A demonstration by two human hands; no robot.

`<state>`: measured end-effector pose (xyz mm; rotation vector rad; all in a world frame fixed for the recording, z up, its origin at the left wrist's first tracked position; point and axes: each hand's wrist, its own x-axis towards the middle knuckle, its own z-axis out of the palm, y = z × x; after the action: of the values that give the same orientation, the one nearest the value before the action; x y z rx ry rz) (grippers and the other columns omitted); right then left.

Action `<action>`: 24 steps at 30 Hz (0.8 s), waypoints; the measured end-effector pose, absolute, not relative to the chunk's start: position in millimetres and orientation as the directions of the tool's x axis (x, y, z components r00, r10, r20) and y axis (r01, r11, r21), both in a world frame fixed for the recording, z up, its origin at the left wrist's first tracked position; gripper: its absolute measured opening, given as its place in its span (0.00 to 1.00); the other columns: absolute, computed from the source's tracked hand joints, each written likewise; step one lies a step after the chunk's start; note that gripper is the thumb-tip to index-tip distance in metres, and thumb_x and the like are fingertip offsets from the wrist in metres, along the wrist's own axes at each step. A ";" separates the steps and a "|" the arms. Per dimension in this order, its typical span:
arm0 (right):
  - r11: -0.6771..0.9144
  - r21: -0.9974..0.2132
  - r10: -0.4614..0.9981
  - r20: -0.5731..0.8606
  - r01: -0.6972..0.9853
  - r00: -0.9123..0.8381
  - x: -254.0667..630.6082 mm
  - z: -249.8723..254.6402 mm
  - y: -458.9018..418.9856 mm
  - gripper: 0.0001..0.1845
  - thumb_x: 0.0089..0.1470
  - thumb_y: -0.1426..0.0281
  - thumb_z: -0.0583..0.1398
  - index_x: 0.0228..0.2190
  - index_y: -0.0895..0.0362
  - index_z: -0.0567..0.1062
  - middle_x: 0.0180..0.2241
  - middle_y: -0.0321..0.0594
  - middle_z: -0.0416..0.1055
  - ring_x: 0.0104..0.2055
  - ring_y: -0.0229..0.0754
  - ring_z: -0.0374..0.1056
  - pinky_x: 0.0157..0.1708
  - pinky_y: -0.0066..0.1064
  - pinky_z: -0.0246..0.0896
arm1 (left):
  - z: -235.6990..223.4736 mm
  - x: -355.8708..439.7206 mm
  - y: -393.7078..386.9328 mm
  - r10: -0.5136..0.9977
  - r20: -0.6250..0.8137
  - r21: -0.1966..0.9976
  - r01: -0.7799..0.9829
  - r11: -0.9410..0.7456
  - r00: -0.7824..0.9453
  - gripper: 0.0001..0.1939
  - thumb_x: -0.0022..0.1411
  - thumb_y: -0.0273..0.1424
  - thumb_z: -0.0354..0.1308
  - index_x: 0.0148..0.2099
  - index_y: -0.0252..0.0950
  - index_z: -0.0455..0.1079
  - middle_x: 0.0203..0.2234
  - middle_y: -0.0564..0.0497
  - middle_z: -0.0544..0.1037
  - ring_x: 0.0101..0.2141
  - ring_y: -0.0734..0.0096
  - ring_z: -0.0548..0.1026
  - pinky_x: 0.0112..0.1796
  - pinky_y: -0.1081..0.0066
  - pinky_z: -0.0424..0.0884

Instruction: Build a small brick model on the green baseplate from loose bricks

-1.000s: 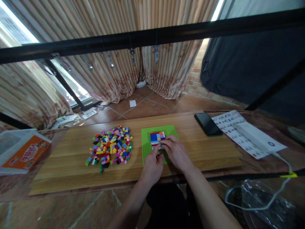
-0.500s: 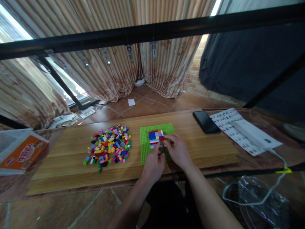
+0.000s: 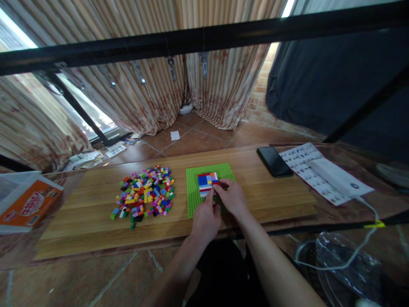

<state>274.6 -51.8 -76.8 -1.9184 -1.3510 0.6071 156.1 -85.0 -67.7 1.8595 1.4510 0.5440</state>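
On the table lies a green studded baseplate (image 3: 191, 187). Built on it is a flat patch of toy bricks (image 3: 204, 181) in blue, white, red, yellow and orange. My left hand (image 3: 206, 219) lies over the near edge of the baseplate; its index fingertip is at the near side of the patch, with the thumb apart from it. My right hand (image 3: 232, 198) comes in from the right, thumb and fingers pinched at the patch's right corner. Whatever those fingertips hold is too small and covered to make out. A heap of loose bricks (image 3: 148, 189) lies to the left.
A black phone (image 3: 275, 162) and a printed sheet (image 3: 300, 155) with a white device (image 3: 334, 177) and cable lie at right. An orange-and-white box (image 3: 32, 204) stands at far left. A dark bar (image 3: 128, 51) crosses above the wooden tabletop (image 3: 79, 230).
My right hand's fingers have drawn in closer to the left fingertips at the patch's right corner. My left hand stays nearly in place. The whole view has shifted slightly.
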 end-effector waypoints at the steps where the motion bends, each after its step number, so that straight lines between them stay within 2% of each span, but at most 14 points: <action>1: -0.203 -0.766 0.939 0.023 0.610 0.342 274.3 -76.7 -51.7 0.16 0.53 0.62 0.61 0.39 0.59 0.79 0.37 0.46 0.79 0.38 0.46 0.74 0.39 0.34 0.64 | -67.3 156.5 -85.7 0.954 -0.097 0.727 0.675 -0.126 0.283 0.29 0.62 0.27 0.48 0.65 0.33 0.57 0.36 0.44 0.80 0.35 0.59 0.78 0.40 0.62 0.71; 8: -0.174 -0.707 0.951 0.061 0.686 0.304 272.0 -81.7 -51.1 0.16 0.55 0.62 0.58 0.40 0.59 0.78 0.39 0.48 0.78 0.40 0.46 0.73 0.41 0.35 0.64 | -68.9 157.5 -90.0 0.954 -0.117 0.606 0.781 -0.152 0.276 0.31 0.61 0.26 0.47 0.67 0.32 0.54 0.39 0.39 0.80 0.38 0.55 0.79 0.40 0.60 0.71; 13: -0.128 -0.687 0.958 0.102 0.716 0.269 269.9 -85.3 -53.9 0.19 0.57 0.63 0.56 0.43 0.62 0.77 0.40 0.53 0.77 0.43 0.50 0.71 0.43 0.39 0.63 | -68.0 155.9 -92.3 0.953 -0.057 0.647 0.739 -0.191 0.296 0.31 0.60 0.25 0.47 0.66 0.30 0.56 0.37 0.36 0.80 0.36 0.50 0.79 0.37 0.59 0.71; 16: -0.094 -0.663 0.955 0.150 0.742 0.255 270.0 -88.6 -57.0 0.21 0.58 0.60 0.55 0.43 0.62 0.77 0.40 0.53 0.77 0.43 0.51 0.72 0.43 0.40 0.63 | -64.6 145.2 -98.2 0.957 -0.006 0.725 0.660 -0.196 0.290 0.29 0.61 0.26 0.48 0.65 0.36 0.58 0.35 0.41 0.80 0.33 0.55 0.78 0.35 0.61 0.71; 19: -0.087 -0.674 0.952 0.162 0.734 0.261 271.9 -90.4 -59.6 0.24 0.58 0.57 0.53 0.43 0.62 0.77 0.41 0.53 0.77 0.41 0.51 0.72 0.42 0.39 0.63 | -62.6 119.6 -107.4 0.977 0.030 0.788 0.595 -0.154 0.213 0.25 0.64 0.30 0.48 0.63 0.43 0.61 0.35 0.46 0.80 0.31 0.61 0.77 0.34 0.65 0.71; 21: -0.088 -0.687 0.953 0.153 0.722 0.261 273.7 -89.9 -60.4 0.26 0.59 0.56 0.52 0.42 0.63 0.77 0.40 0.54 0.77 0.41 0.51 0.72 0.41 0.39 0.63 | -63.8 94.4 -112.9 0.993 0.050 0.805 0.584 -0.102 0.104 0.22 0.64 0.31 0.49 0.60 0.39 0.64 0.36 0.47 0.79 0.31 0.65 0.76 0.33 0.67 0.71; 24: -0.103 -0.697 0.956 0.127 0.710 0.263 275.6 -88.1 -60.0 0.26 0.59 0.56 0.50 0.41 0.62 0.78 0.38 0.53 0.78 0.40 0.51 0.73 0.40 0.39 0.63 | -68.0 51.5 -116.3 0.994 0.096 0.786 0.617 -0.039 -0.059 0.19 0.64 0.30 0.49 0.56 0.36 0.67 0.33 0.49 0.77 0.31 0.69 0.75 0.36 0.69 0.71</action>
<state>275.6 -60.0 -88.1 -1.8760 -1.5089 0.4766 51.5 -116.3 -68.0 1.7000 1.7208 0.9413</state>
